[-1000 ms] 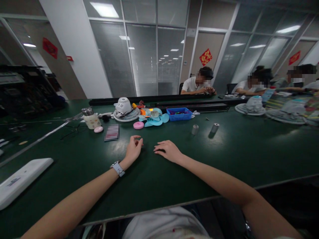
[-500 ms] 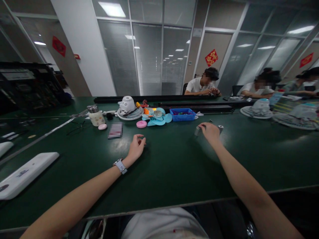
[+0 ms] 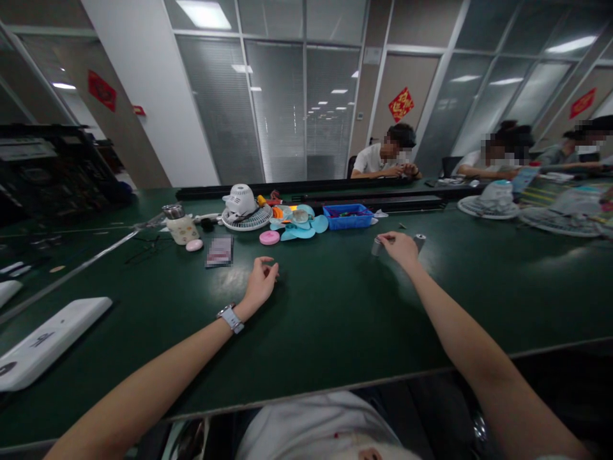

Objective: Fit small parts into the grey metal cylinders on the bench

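My right hand [image 3: 400, 249] reaches over the table on the right. Its fingertips pinch the top of a small grey cylindrical battery [image 3: 376, 248], which stands upright. A second battery [image 3: 420, 241] of the same look stands just behind that hand, partly covered by it. My left hand [image 3: 262, 281], with a watch [image 3: 232, 317] on its wrist, rests by the table's middle. Its fingers are loosely bent and apart, with nothing in them. A pixelated card-like item [image 3: 219, 251] lies beyond it to the left, and a pink round lid [image 3: 269, 237] lies farther off.
Across the green table [image 3: 306, 345] are a white fan part [image 3: 240, 206], light-blue fan blades [image 3: 304, 230], a blue tray [image 3: 348, 220] and a flask [image 3: 181, 227]. A long white casing [image 3: 55, 342] lies at left. Several people sit along the far side.
The view has shifted slightly. My right hand stays at the same battery, its fingertips still at the top. My left hand keeps its place and loosely bent pose.
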`<state>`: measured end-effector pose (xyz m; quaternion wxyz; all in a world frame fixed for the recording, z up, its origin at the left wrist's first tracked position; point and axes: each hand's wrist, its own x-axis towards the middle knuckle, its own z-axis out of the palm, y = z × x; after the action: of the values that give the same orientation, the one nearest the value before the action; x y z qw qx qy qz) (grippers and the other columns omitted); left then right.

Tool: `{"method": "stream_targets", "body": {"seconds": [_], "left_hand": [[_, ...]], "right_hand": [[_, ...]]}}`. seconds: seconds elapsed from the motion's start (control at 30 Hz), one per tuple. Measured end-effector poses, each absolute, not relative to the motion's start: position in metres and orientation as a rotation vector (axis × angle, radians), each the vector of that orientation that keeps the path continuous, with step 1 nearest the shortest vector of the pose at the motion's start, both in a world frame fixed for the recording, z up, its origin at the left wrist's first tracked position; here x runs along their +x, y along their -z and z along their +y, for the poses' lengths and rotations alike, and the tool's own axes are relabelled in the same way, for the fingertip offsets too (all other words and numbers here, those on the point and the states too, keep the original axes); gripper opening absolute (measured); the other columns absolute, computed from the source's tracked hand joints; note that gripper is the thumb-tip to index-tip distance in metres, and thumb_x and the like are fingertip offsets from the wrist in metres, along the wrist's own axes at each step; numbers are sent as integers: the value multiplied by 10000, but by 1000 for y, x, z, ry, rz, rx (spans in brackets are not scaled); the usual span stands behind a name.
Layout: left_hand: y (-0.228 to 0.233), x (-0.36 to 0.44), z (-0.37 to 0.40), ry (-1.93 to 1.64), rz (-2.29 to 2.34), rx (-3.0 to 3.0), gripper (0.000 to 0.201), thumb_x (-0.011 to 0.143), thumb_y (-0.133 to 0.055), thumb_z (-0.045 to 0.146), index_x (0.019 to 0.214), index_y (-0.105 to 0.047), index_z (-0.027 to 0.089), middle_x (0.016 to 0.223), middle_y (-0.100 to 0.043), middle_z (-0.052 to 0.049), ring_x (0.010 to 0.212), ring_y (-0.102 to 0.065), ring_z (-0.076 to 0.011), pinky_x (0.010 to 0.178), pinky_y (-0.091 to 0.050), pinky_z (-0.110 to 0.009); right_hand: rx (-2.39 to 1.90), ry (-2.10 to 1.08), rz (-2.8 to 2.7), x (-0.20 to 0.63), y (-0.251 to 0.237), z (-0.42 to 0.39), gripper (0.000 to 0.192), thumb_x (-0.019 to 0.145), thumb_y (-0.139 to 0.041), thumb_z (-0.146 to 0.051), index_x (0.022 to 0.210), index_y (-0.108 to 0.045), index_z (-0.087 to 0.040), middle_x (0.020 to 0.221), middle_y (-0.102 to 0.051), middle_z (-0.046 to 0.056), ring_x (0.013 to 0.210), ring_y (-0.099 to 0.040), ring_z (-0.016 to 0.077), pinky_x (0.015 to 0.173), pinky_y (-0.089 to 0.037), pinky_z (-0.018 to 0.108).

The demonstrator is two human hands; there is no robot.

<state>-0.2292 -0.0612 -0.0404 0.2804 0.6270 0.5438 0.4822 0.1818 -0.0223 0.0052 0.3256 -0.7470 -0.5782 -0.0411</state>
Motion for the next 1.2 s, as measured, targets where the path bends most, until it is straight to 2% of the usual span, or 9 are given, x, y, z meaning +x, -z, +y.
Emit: {"method": "stream_targets", "body": {"seconds": [0.13,0.27,0.33,0.43,0.57,0.67,0.8,1.07,1.2], "left_hand": [[39,-229,-62,-1279,1458,1693,331,862,-533,405,1106,-461,192,717,-638,17,638,-632,-168,645,-470,-295],[40,-230,-61,-1261,1465,1704,336,871,-528,409,1120,-468,191,731,-641,12,654,-634,-171,657,-469,-300],[40,-230,-62,-1254,1459,1710,334,873,-532,411,1120,-483,191,737,-641,11,663,-633,-171,657,-466,-299],[36,-228,-67,-1227,1410,1773,339,876,-543,447,1106,-532,198,761,-642,7,690,-629,-169,661,-463,-294],[24,-219,-83,-1156,1265,1988,393,896,-543,487,1182,-593,221,898,-656,-21,775,-611,-163,689,-470,-288],[15,-212,-93,-1140,1138,2140,398,913,-542,468,1240,-630,258,1041,-645,-52,902,-603,-178,754,-481,-304],[10,-205,-92,-1167,1058,2237,302,910,-569,428,1094,-737,257,1042,-630,-66,1006,-588,-199,894,-470,-346],[-5,-196,-76,-1028,1192,2244,207,838,-654,414,894,-786,264,988,-679,-57,979,-599,-222,873,-455,-378],[-12,-194,-77,-1129,1272,2178,192,836,-642,391,845,-775,254,925,-720,-48,950,-605,-229,859,-453,-369]], "right_hand": [[-1863,-10,-1535,192,6,-17,291,832,-650,-453,1024,-766,-268,1017,-754,56,904,-701,243,829,-513,359],[-1761,-265,-1386,195,22,-11,545,679,-802,-427,1161,-711,-189,999,-756,89,874,-716,223,818,-546,334],[-1760,-329,-1293,188,27,-9,501,653,-820,-395,1078,-734,-144,942,-761,106,880,-718,242,813,-559,345],[-1584,-447,-1329,156,30,-15,409,652,-822,-392,968,-750,-143,920,-762,117,878,-721,258,821,-572,377],[-1194,-782,-1612,71,31,-45,456,681,-811,-404,1054,-731,-155,1003,-755,113,877,-721,229,831,-576,373],[-1087,-809,-1805,13,31,-72,446,676,-821,-385,1056,-733,-169,964,-761,80,840,-713,218,789,-567,352],[-1065,-762,-1880,-14,31,-90,380,720,-788,-373,1040,-726,-178,907,-754,49,806,-697,203,734,-539,315],[-1093,-744,-1930,-8,27,-90,346,739,-778,-368,1017,-713,-171,884,-741,44,806,-681,193,725,-519,302],[-1104,-731,-1933,-9,31,-88,391,727,-787,-392,1049,-712,-185,917,-748,43,839,-689,204,759,-529,323]]}}
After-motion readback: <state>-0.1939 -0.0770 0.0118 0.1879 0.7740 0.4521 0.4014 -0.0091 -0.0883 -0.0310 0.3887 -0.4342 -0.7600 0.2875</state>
